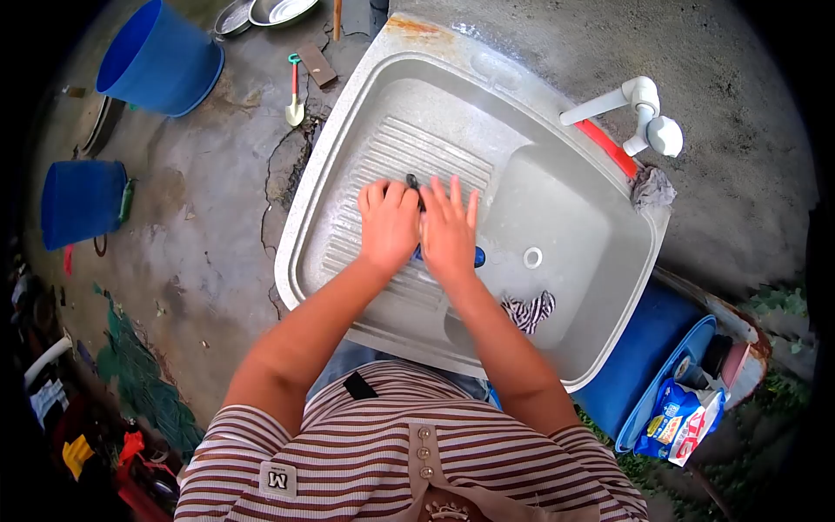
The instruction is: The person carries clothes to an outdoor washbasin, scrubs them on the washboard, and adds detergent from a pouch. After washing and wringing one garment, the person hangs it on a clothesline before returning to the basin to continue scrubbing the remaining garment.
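- The left hand (389, 222) and the right hand (448, 230) are close together, side by side, over the bumpy lines (391, 161) in the big grey sink (300, 248).
- A small dark thing (412, 181) pokes out between them, on top of the bumpy lines. The hands hide most of it, so I can't tell what it is.
- The left fingers are bent down near the dark thing. I can't tell if they grip it. The right fingers are spread out and nearly straight.
- It looks like a pushing or rubbing job, I think. One hand should hold the thing still while the other does the pushing.
- Rub across the bumps, not along them, so they can help. Press with the flat of the hand, so the knuckles don't scrape.
- Something blue (479, 257) peeks out by the right wrist. A bump could make it slide, so keep that arm steady.
- A stripy black and white cloth (528, 311) lies lower in the sink, near the right arm. Leave it room, and keep it off the white drain ring (532, 257).
- The white tap (639, 109) is at the far edge, well apart from both hands.
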The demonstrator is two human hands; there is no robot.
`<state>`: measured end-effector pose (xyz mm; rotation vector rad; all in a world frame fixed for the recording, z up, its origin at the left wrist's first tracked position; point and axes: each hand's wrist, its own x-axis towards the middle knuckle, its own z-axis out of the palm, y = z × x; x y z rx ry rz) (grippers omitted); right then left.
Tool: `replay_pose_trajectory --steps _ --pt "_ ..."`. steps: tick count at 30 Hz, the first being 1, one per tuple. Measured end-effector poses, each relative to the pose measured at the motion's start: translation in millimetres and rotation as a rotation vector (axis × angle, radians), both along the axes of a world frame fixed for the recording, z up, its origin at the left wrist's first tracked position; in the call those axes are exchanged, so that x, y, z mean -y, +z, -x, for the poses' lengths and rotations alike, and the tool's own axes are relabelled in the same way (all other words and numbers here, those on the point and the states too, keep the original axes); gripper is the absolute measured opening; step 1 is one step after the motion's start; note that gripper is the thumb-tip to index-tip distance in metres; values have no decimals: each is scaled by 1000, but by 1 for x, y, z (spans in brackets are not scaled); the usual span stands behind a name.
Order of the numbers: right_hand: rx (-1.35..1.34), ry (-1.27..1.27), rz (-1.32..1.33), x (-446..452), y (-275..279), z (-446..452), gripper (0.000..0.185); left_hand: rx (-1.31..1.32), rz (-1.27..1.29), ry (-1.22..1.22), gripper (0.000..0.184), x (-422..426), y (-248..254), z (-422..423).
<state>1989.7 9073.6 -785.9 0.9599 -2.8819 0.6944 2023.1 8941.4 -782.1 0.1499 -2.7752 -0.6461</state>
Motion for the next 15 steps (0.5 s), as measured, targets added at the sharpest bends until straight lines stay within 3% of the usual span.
replay_pose_trajectory --steps 3,6,10,13,15 --pt "108 60 55 -29 6 -84 44 12 -60 -145 21 -2 0 -79" --pt "16 78 30 -31 -8 -83 40 17 -13 -315 16 3 -2 -77" --pt "-23 -79 96 19 -11 34 38 10 9 -27 16 6 -4 39" --pt "-62 -281 99 26 -25 66 40 -93 131 -17 16 6 -5 55" --pt "-55 -154 72 14 -17 34 41 -94 73 22 14 3 -1 23"
